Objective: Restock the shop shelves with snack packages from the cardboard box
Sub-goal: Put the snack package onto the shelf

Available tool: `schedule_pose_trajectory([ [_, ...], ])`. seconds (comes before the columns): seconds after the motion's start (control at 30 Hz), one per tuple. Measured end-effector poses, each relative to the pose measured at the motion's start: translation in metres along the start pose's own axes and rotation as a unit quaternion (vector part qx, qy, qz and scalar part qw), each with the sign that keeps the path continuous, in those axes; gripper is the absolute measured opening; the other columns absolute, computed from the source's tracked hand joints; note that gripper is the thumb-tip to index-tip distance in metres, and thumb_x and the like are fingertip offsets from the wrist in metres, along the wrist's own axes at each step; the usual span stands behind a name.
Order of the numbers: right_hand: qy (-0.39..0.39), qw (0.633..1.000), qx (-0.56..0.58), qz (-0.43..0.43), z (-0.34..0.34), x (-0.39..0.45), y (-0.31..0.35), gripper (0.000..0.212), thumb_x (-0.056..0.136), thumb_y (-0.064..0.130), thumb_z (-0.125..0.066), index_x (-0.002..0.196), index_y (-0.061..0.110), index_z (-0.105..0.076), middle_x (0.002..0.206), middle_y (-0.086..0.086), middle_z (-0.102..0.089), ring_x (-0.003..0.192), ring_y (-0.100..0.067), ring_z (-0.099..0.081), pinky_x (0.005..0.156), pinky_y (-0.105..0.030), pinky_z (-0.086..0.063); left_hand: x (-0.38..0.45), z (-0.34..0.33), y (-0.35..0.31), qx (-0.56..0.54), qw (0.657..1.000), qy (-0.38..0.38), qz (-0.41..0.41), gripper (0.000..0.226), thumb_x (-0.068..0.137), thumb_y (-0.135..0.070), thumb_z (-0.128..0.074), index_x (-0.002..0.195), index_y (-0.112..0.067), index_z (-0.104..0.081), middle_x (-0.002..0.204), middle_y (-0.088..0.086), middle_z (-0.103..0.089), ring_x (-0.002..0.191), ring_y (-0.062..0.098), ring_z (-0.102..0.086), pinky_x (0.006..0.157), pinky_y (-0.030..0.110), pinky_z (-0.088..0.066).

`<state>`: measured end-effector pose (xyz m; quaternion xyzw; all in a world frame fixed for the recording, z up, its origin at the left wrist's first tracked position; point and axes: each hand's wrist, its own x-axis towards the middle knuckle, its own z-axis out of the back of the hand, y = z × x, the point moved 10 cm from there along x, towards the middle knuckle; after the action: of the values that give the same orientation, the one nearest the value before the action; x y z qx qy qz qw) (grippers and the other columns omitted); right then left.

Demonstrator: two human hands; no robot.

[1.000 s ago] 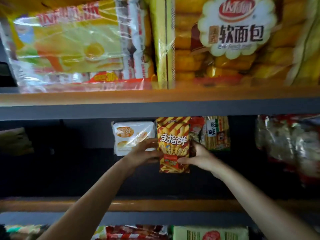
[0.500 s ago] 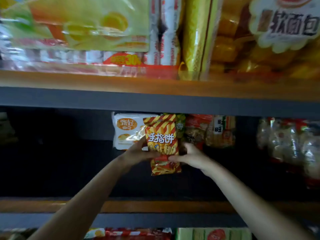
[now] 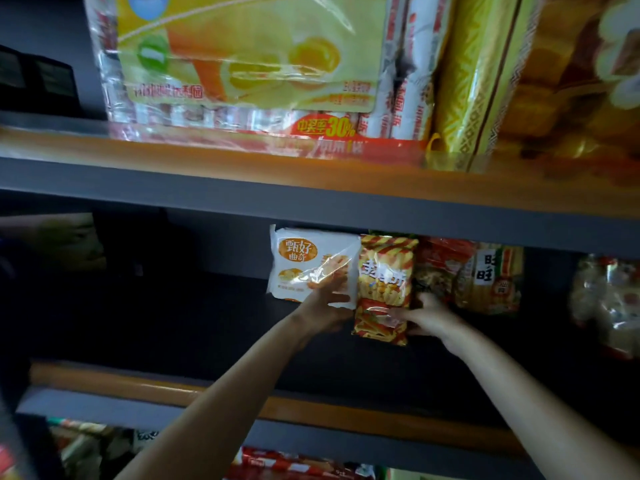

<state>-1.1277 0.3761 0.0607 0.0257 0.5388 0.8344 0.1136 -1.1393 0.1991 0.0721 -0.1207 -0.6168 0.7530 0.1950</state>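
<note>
A red-and-yellow striped snack bag [image 3: 385, 282] stands upright at the back of the middle shelf, between a white cookie pack [image 3: 304, 261] and a red pack [image 3: 441, 263]. My right hand [image 3: 427, 318] grips the striped bag's lower right side, thumb on its front. My left hand [image 3: 327, 299] lies with straight fingers on the white cookie pack's lower right corner, its thumb beside the striped bag's left edge. The cardboard box is out of view.
A rice cracker pack [image 3: 491, 278] stands right of the red pack, and clear-wrapped bags [image 3: 606, 299] lie further right. The middle shelf [image 3: 173, 323] is dark and bare on its left. Large cake and bread packs [image 3: 249, 64] fill the upper shelf. More packs [image 3: 298, 465] show below.
The striped bag has gone deeper into the shelf and stands beside the white pack. My left hand shifted from the bag's edge onto the white pack. The view has swung left.
</note>
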Motion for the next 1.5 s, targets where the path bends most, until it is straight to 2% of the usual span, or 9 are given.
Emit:
schedule_pose_trajectory([
  [0.1,0.005,0.999,0.03,-0.02,0.009,0.005,-0.012,0.07,0.077,0.022,-0.074,0.136,0.005,-0.039,0.132,-0.013,-0.053,0.114,-0.025,-0.055,0.074,-0.028,-0.052,0.003,-0.013,-0.005,0.021,1.0,0.0,0.0,0.062,0.088,-0.002,-0.057,0.141,-0.02,-0.029,0.129,0.009,-0.049,0.115,0.023,-0.053,0.067,0.017,-0.048],
  [0.23,-0.032,0.999,-0.01,0.032,0.017,0.012,-0.005,0.073,0.081,0.025,-0.07,0.141,0.014,-0.031,0.141,-0.01,-0.043,0.125,-0.03,-0.046,0.101,-0.045,-0.043,0.002,-0.006,-0.011,0.05,0.996,-0.077,-0.003,0.052,0.089,0.006,-0.052,0.136,-0.008,-0.037,0.107,0.003,-0.05,0.08,0.005,-0.051,0.061,0.011,-0.047],
  [0.33,-0.048,0.997,-0.031,0.05,0.026,0.007,-0.004,0.08,0.079,0.03,-0.072,0.143,0.018,-0.025,0.146,-0.008,-0.035,0.131,-0.03,-0.038,0.107,-0.048,-0.035,-0.014,0.005,-0.008,0.081,0.984,-0.155,0.02,0.042,0.089,-0.001,-0.053,0.129,-0.008,-0.044,0.104,0.007,-0.059,0.09,0.022,-0.059,0.073,0.029,-0.051],
  [0.5,-0.131,0.965,-0.047,0.221,0.051,-0.049,0.041,0.035,0.087,0.009,-0.059,0.12,0.009,-0.047,0.119,-0.006,-0.051,0.106,-0.022,-0.054,0.093,-0.036,-0.044,-0.082,0.022,-0.014,0.056,0.912,-0.405,-0.021,0.027,0.087,-0.006,-0.052,0.113,-0.011,-0.055,0.099,0.008,-0.066,0.092,0.027,-0.063,0.077,0.031,-0.049],
  [0.67,0.012,0.891,-0.097,0.444,-0.022,-0.152,0.062,0.03,0.079,-0.006,-0.058,0.108,0.002,-0.056,0.106,-0.009,-0.049,0.08,-0.018,-0.056,0.079,-0.038,-0.05,-0.198,-0.014,0.007,0.039,0.816,-0.576,-0.031,0.021,0.086,-0.001,-0.05,0.106,-0.007,-0.053,0.085,0.0,-0.058,0.078,0.017,-0.056,0.075,0.027,-0.044],
  [0.8,0.211,0.851,-0.185,0.444,-0.123,-0.23,0.022,0.03,0.08,-0.002,-0.058,0.11,-0.002,-0.057,0.112,-0.019,-0.052,0.094,-0.032,-0.058,0.085,-0.03,-0.039,-0.317,-0.044,0.076,0.017,0.794,-0.6,0.101,0.021,0.085,-0.003,-0.048,0.101,-0.016,-0.044,0.085,-0.003,-0.055,0.077,0.019,-0.055,0.072,0.034,-0.048],
  [1.0,0.476,0.661,-0.331,0.476,-0.258,-0.42,-0.06,0.042,0.087,0.012,-0.059,0.126,0.004,-0.047,0.126,-0.02,-0.045,0.105,-0.032,-0.053,0.087,-0.029,-0.036,-0.584,-0.092,0.157,-0.004,0.636,-0.72,0.279,0.021,0.084,-0.001,-0.051,0.104,-0.006,-0.048,0.099,0.018,-0.059,0.097,0.033,-0.059,0.086,0.038,-0.049],
  [1.2,0.608,0.477,-0.367,0.518,-0.327,-0.636,-0.133,0.048,0.09,0.019,-0.056,0.134,0.012,-0.038,0.132,-0.013,-0.038,0.103,-0.027,-0.055,0.089,-0.029,-0.039,-0.809,-0.193,0.19,-0.008,0.493,-0.778,0.389,0.029,0.09,-0.012,-0.054,0.117,-0.009,-0.045,0.105,0.005,-0.054,0.098,0.021,-0.055,0.086,0.032,-0.047],
  [1.5,0.706,0.289,-0.421,0.492,-0.384,-0.904,-0.32,0.06,0.091,0.039,-0.055,0.139,0.011,-0.033,0.139,-0.013,-0.035,0.129,-0.031,-0.032,0.101,-0.035,-0.035,-1.047,-0.323,0.266,-0.127,0.412,-0.739,0.517,0.048,0.093,-0.015,-0.052,0.135,-0.004,-0.032,0.121,0.011,-0.052,0.111,0.028,-0.052,0.087,0.034,-0.042],
])
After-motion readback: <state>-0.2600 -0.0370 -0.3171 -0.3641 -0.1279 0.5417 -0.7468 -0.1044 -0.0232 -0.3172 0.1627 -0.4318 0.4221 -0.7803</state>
